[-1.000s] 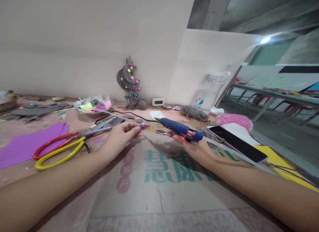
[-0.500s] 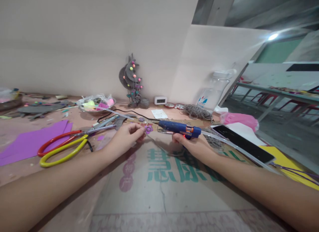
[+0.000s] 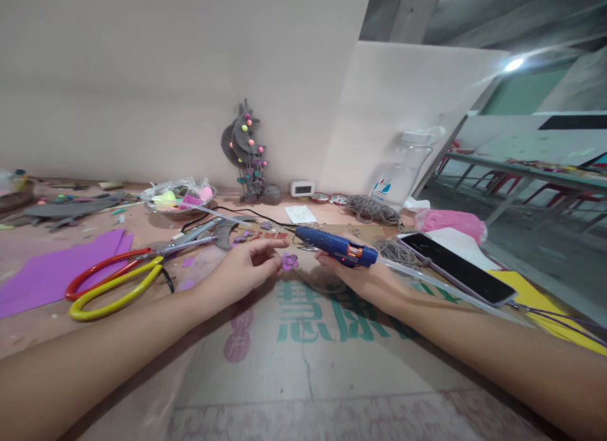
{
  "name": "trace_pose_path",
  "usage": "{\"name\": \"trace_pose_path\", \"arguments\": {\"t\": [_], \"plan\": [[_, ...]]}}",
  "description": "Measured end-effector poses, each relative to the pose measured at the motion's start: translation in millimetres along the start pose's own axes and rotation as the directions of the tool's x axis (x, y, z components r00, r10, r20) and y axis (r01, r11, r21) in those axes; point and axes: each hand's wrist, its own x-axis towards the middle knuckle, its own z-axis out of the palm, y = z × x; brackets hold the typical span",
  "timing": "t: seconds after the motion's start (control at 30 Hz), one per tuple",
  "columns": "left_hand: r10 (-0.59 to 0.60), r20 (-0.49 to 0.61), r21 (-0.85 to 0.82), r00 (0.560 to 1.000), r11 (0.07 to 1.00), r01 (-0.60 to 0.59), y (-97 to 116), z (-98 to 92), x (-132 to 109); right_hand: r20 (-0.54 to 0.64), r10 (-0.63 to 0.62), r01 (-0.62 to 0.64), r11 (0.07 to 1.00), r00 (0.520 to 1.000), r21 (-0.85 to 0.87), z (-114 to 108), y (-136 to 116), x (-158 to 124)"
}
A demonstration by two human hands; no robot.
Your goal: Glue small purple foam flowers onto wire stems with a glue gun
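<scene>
My left hand rests on the printed cardboard sheet with its index finger stretched out and nothing in it. A small purple foam flower lies on the cardboard just off its fingertips. My right hand is wrapped round a blue hot glue gun, held low over the cardboard. The gun's nozzle points left, a little above and to the right of the flower. A clear glue stick trails out of the back of the gun.
Large scissors with red and yellow handles lie left, beside purple foam sheets. A black phone, a pink bag and twine sit right. At the wall stand a grey pompom ornament, a clock and a bottle.
My left hand was pinching the purple flower near the gun's nozzle; now the flower lies on the cardboard and the fingers have come apart. The glue gun has tilted slightly, nozzle up.
</scene>
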Motion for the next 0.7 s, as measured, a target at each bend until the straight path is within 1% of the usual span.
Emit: {"name": "trace_pose_path", "arguments": {"t": [0.07,0.13,0.17,0.23,0.3,0.37,0.43,0.5,0.57,0.63,0.7], "plan": [[0.062,0.016,0.078,0.998,0.995,-0.063,-2.2,-1.1,0.0,-0.024,0.022,-0.022,1.000,0.999,-0.001,0.2,1.4,0.2],[0.171,0.045,0.226,0.984,0.958,-0.176,-3.6,-2.7,-0.6,-0.021,0.046,-0.045,0.998,0.999,0.035,0.7,1.3,0.6],[0.236,0.074,0.315,0.969,0.916,-0.247,-3.9,-3.3,-1.2,-0.018,0.055,-0.054,0.997,0.998,0.063,1.0,0.8,0.8],[0.340,0.172,0.465,0.925,0.800,-0.380,-4.3,-3.8,-2.7,-0.014,0.075,-0.073,0.991,0.997,0.110,1.9,-0.8,1.3],[0.387,0.269,0.520,0.882,0.713,-0.471,-5.2,-3.4,-3.9,-0.022,0.104,-0.100,0.988,0.994,0.117,2.6,-2.3,1.8],[0.396,0.310,0.520,0.864,0.690,-0.503,-6.4,-2.8,-4.3,-0.018,0.124,-0.122,0.988,0.992,0.099,2.8,-3.2,2.2],[0.387,0.306,0.508,0.870,0.707,-0.493,-6.8,-2.7,-4.1,-0.014,0.120,-0.118,0.989,0.993,0.093,2.2,-3.5,2.3],[0.358,0.250,0.490,0.899,0.754,-0.437,-5.0,-3.5,-3.9,0.007,0.099,-0.099,0.991,0.995,0.094,0.5,-4.0,1.9],[0.285,0.138,0.443,0.949,0.839,-0.317,-0.7,-4.7,-3.7,0.030,0.069,-0.072,0.992,0.997,0.100,-1.9,-5.4,1.0],[0.153,0.005,0.351,0.988,0.925,-0.145,4.0,-6.1,-3.1,0.063,0.022,-0.030,0.991,0.998,0.131,-4.6,-7.8,-0.1],[0.023,-0.080,0.235,0.997,0.972,-0.004,6.4,-7.1,-1.5,0.085,-0.031,0.018,0.988,0.996,0.156,-6.9,-9.9,-0.9]]}}
